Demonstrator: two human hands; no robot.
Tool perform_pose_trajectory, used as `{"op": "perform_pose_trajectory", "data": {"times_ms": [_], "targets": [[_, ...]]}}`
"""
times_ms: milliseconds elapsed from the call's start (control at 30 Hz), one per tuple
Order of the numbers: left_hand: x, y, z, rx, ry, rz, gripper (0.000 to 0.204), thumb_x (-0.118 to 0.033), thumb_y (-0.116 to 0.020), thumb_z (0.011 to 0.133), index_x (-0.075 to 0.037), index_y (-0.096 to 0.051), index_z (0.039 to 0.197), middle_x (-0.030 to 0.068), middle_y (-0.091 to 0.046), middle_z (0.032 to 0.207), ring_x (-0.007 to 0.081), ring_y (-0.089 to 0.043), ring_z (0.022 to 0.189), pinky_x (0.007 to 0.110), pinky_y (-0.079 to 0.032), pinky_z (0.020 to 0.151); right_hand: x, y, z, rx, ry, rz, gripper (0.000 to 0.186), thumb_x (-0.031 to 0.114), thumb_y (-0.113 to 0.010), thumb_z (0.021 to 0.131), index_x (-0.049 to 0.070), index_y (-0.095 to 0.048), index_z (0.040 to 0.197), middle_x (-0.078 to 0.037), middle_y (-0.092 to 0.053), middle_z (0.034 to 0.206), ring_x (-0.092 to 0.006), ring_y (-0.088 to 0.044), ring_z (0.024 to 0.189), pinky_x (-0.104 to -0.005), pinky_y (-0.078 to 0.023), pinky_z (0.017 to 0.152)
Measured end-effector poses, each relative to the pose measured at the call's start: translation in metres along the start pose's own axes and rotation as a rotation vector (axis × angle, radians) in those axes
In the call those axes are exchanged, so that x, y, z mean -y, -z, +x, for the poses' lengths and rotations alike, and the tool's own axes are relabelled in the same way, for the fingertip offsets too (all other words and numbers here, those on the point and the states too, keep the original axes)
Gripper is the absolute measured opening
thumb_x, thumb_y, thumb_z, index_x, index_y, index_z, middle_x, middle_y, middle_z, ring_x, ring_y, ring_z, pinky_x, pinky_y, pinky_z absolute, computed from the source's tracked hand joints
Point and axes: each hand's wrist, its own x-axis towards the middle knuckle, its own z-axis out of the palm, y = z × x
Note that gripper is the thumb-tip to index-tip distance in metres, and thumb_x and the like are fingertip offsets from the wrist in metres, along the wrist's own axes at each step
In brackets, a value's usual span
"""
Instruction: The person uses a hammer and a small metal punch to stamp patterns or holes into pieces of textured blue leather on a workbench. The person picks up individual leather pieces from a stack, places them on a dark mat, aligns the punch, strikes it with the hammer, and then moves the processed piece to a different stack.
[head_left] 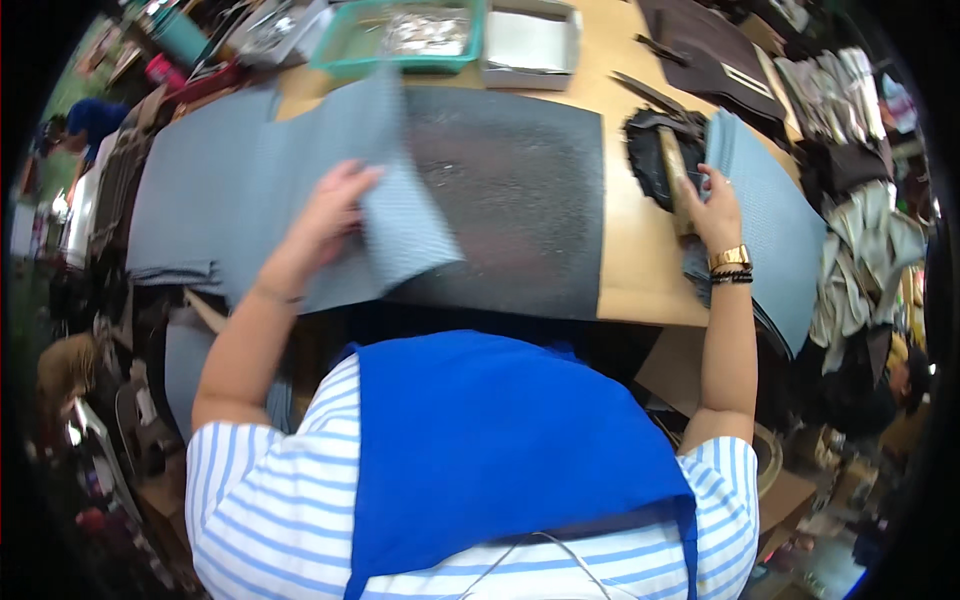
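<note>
My left hand (335, 210) is closed on a thin blue-grey textured sheet (408, 222), its loose flap reaching right over a dark rectangular mat (510, 200); that hand is the nearer. My right hand (716, 212) rests at the inner edge of a stack of blue-grey sheets (775, 230) running lengthwise toward me; whether it pinches any, I cannot tell. Beyond my left hand, rightward, a green plastic tray (345, 42) holds small pale pieces (428, 32); beside it, an open white box (530, 80) holds something flat and white.
</note>
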Motion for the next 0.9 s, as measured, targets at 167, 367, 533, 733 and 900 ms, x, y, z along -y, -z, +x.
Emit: {"op": "perform_pose_trajectory", "data": {"times_ms": [167, 367, 533, 733, 900], "targets": [[-0.014, -0.139, -0.003, 0.343, -0.042, -0.091, 0.065, -0.032, -0.068, 0.097, 0.008, -0.041, 0.141, 0.0079, -0.063, 0.098, 0.0091, -0.056, 0.079, 0.025, -0.044, 0.063, 0.000, -0.043, -0.003, 0.066, -0.128, 0.012, 0.067, 0.047, -0.066, 0.091, 0.005, -0.048, 0.140, -0.031, -0.065, 0.115, -0.0478, -0.062, 0.109, -0.0504, -0.051, 0.091], [-0.001, -0.156, 0.028, 0.445, -0.350, 0.010, 0.046, -0.037, -0.067, 0.097, 0.001, -0.056, 0.122, 0.0080, -0.065, 0.097, 0.0146, -0.061, 0.091, 0.032, -0.051, 0.083, 0.008, -0.017, -0.007, 0.112, -0.166, 0.351, 0.053, 0.036, -0.068, 0.093, -0.002, -0.056, 0.128, -0.014, -0.067, 0.093, -0.0258, -0.067, 0.080, -0.0374, -0.053, 0.069], [-0.039, -0.053, 0.097, -0.206, -0.823, 0.550, 0.030, -0.026, -0.066, 0.094, -0.003, -0.063, 0.114, 0.0128, -0.072, 0.110, 0.0247, -0.069, 0.103, 0.036, -0.052, 0.090, 0.097, -0.007, -0.051, 0.220, -0.216, 1.049, 0.037, 0.024, -0.062, 0.099, 0.003, -0.056, 0.129, 0.004, -0.054, 0.078, -0.0040, -0.051, 0.057, -0.0218, -0.045, 0.050], [-0.032, -0.018, 0.132, -0.305, -0.696, 0.732, 0.022, -0.018, -0.065, 0.089, -0.006, -0.063, 0.108, 0.0111, -0.075, 0.100, 0.0291, -0.072, 0.094, 0.039, -0.055, 0.085, 0.170, -0.032, -0.074, 0.446, -0.079, 0.870, 0.031, 0.026, -0.063, 0.100, 0.001, -0.058, 0.118, -0.002, -0.056, 0.072, -0.0098, -0.056, 0.056, -0.0281, -0.046, 0.050], [-0.031, -0.025, 0.126, -0.284, -0.803, 0.599, 0.019, -0.013, -0.065, 0.088, -0.003, -0.062, 0.104, 0.0089, -0.074, 0.096, 0.0225, -0.071, 0.089, 0.033, -0.054, 0.083, 0.184, -0.039, -0.075, 0.399, 0.072, 0.597, 0.037, 0.029, -0.064, 0.098, -0.001, -0.057, 0.119, -0.018, -0.065, 0.079, -0.0239, -0.064, 0.070, -0.0372, -0.050, 0.066]]}}
